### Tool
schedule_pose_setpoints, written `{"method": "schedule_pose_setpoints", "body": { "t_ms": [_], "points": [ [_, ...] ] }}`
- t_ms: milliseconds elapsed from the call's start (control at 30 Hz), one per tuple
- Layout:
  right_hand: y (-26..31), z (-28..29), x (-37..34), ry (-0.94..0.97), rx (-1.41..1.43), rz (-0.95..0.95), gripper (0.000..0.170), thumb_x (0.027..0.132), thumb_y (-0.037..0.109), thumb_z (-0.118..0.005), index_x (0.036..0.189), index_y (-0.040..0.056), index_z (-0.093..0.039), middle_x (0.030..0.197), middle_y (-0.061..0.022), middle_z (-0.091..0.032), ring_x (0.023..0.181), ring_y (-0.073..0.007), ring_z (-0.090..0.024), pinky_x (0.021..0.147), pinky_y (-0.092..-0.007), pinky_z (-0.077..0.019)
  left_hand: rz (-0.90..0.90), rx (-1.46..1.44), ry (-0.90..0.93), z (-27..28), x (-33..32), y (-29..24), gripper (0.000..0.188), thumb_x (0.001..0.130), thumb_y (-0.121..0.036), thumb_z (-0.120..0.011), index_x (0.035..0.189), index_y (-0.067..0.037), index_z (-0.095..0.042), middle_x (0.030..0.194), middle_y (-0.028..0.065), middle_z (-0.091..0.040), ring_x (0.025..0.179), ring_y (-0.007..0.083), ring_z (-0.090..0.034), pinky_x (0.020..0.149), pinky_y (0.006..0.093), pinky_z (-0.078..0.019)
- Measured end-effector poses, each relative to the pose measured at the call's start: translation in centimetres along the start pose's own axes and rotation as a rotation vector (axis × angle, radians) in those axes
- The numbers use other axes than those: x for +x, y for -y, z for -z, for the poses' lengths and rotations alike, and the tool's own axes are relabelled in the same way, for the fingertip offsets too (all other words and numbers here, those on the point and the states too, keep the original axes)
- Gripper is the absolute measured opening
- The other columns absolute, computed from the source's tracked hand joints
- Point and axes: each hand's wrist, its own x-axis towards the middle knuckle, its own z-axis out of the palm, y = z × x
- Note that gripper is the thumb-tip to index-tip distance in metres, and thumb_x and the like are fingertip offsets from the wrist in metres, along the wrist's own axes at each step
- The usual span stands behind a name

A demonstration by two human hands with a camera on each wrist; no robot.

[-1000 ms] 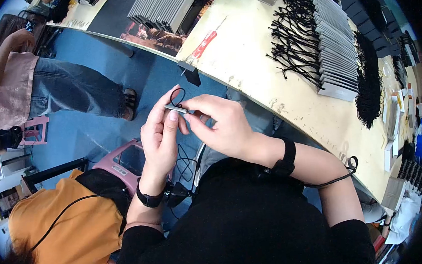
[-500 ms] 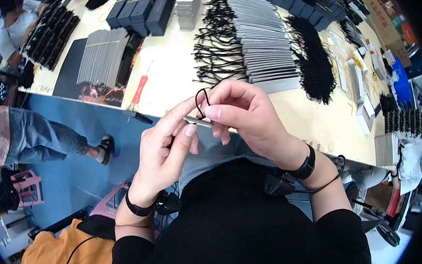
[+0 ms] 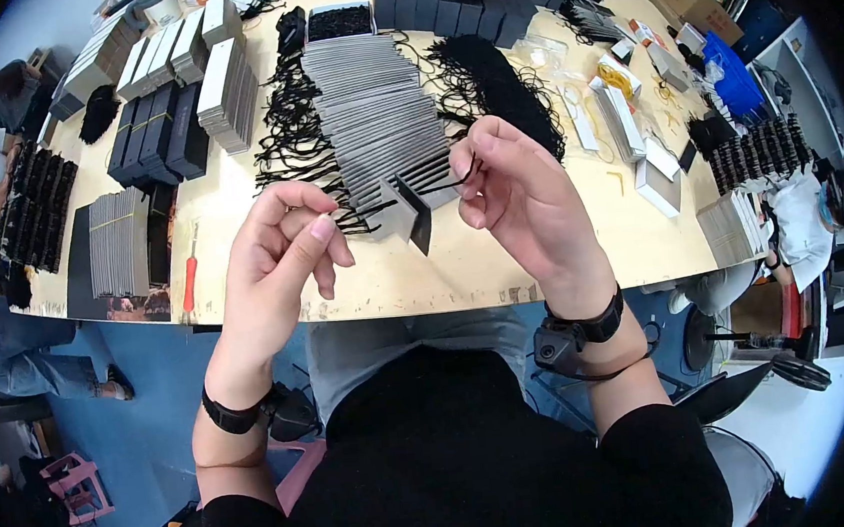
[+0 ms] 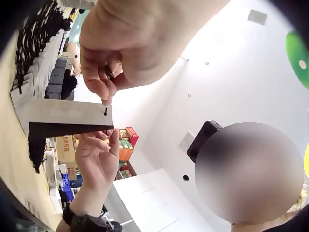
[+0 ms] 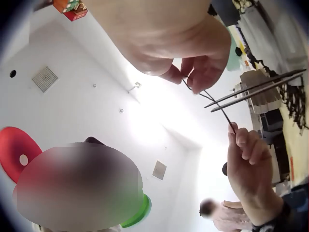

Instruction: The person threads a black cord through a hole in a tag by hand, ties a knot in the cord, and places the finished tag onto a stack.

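- Across the middle of the head view spreads a broad, pale, wood-coloured table (image 3: 483, 268), more central than half a second ago, when the view was turned further aside.
- Behind the hands, on that table, lies a long row of thin grey cards (image 3: 367, 88) with black strings trailing to its left; to its right sits a dark heap of loose black strings (image 3: 502, 86).
- Over the near part of the table, the bare left hand (image 3: 285, 245) and bare right hand (image 3: 521, 195) have just parted; in the earlier frame they met around a grey piece and a dark loop. Each now pinches the cord between thumb and fingers, one at either side.
- Between the hands, touching neither palm, hang two thin, flat, rectangular panels (image 3: 421, 225), grey and black, near parallel.
- Through the panels near one end runs a slender black cord (image 5: 224, 114), spread to both sides; that change suggests it is now threaded and being drawn through.
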Motion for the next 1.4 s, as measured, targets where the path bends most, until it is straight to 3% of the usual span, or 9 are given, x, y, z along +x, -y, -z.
{"method": "schedule_pose_setpoints", "body": {
  "t_ms": [267,467,600,667,933,1000,1133,1267,1400],
  "points": [
    [-0.2,1.5,0.0,0.021,0.095,0.035,0.022,0.090,0.024,-0.044,0.079,0.0085,-0.052,0.065,0.0013,-0.045,0.073,-0.0136,-0.048,0.071,-0.0277,-0.0401,-0.052,-0.119,-0.106,-1.8,2.0,0.5,0.010,0.088,-0.009,-0.049,0.094,-0.001,-0.050,0.071,0.0071,-0.060,0.056,0.0074,-0.053,0.049,0.0187,-0.0427],
    [-0.2,1.2,-0.6,0.113,0.056,0.039,0.030,0.090,0.021,-0.046,0.111,-0.0001,-0.053,0.069,-0.0011,-0.054,0.061,-0.0085,-0.051,0.050,-0.0189,-0.0416,-0.106,-0.110,0.042,-3.7,1.7,-1.0,0.013,0.089,-0.003,-0.044,0.099,0.002,-0.050,0.089,0.0101,-0.061,0.078,0.0112,-0.058,0.066,0.0219,-0.0471],
    [-0.4,0.3,-1.0,0.029,-0.387,0.116,0.029,0.082,0.008,-0.059,0.110,0.0044,-0.057,0.078,-0.0012,-0.059,0.056,-0.0032,-0.052,0.043,-0.0134,-0.0389,-0.184,0.246,-0.022,-4.3,1.6,-1.6,0.018,0.084,0.002,-0.050,0.102,-0.001,-0.053,0.087,0.0080,-0.062,0.074,0.0100,-0.057,0.064,0.0211,-0.0463],
    [-0.2,-0.4,-1.0,0.019,-0.434,0.126,0.032,0.077,0.002,-0.062,0.108,0.0051,-0.058,0.082,-0.0010,-0.059,0.057,-0.0020,-0.054,0.043,-0.0125,-0.0399,-0.570,0.848,-0.067,-4.0,2.2,-1.9,0.014,0.078,0.003,-0.056,0.091,-0.002,-0.060,0.084,0.0074,-0.061,0.070,0.0111,-0.057,0.059,0.0206,-0.0454],
    [0.0,-1.0,-1.1,-0.021,-0.502,0.100,0.017,0.076,0.000,-0.062,0.093,-0.0018,-0.060,0.072,-0.0025,-0.061,0.059,-0.0037,-0.056,0.049,-0.0151,-0.0445,-0.468,0.484,-0.063,-4.9,2.1,0.1,0.018,0.077,0.004,-0.057,0.094,-0.002,-0.060,0.084,0.0049,-0.053,0.078,0.0133,-0.056,0.070,0.0240,-0.0459],
    [0.1,-1.2,-0.9,-0.057,-0.513,0.091,0.014,0.075,0.001,-0.062,0.088,-0.0025,-0.060,0.069,-0.0023,-0.061,0.059,-0.0040,-0.056,0.050,-0.0152,-0.0450,-0.325,-0.193,-0.131,-6.1,1.7,1.0,0.026,0.079,-0.001,-0.058,0.104,-0.001,-0.049,0.095,0.0059,-0.052,0.088,0.0140,-0.054,0.079,0.0257,-0.0438],
    [0.3,-1.3,-0.5,-0.029,-0.566,0.192,0.007,0.076,0.002,-0.060,0.082,-0.0007,-0.058,0.071,-0.0031,-0.060,0.060,-0.0042,-0.056,0.053,-0.0160,-0.0461,-0.410,0.284,-0.028,-6.1,2.6,2.6,0.050,0.073,-0.012,-0.068,0.113,-0.003,-0.040,0.110,0.0105,-0.046,0.106,0.0185,-0.045,0.090,0.0299,-0.0362],
    [1.6,-1.1,0.1,0.033,-0.752,0.236,0.008,0.074,0.004,-0.058,0.082,0.0010,-0.058,0.070,-0.0018,-0.060,0.060,-0.0052,-0.055,0.055,-0.0183,-0.0459,-0.216,0.222,0.113,-5.7,3.1,3.7,0.050,0.075,-0.010,-0.066,0.117,0.000,-0.040,0.106,0.0061,-0.048,0.102,0.0140,-0.047,0.088,0.0250,-0.0361],
    [5.2,-0.8,-0.1,0.074,-1.090,0.268,0.008,0.074,0.003,-0.057,0.082,0.0024,-0.061,0.071,-0.0011,-0.061,0.061,-0.0044,-0.055,0.054,-0.0161,-0.0432,-0.206,0.384,0.083,-5.6,2.6,2.4,0.026,0.080,-0.008,-0.061,0.102,-0.001,-0.049,0.094,0.0029,-0.051,0.087,0.0073,-0.047,0.074,0.0202,-0.0391]
  ]
}}
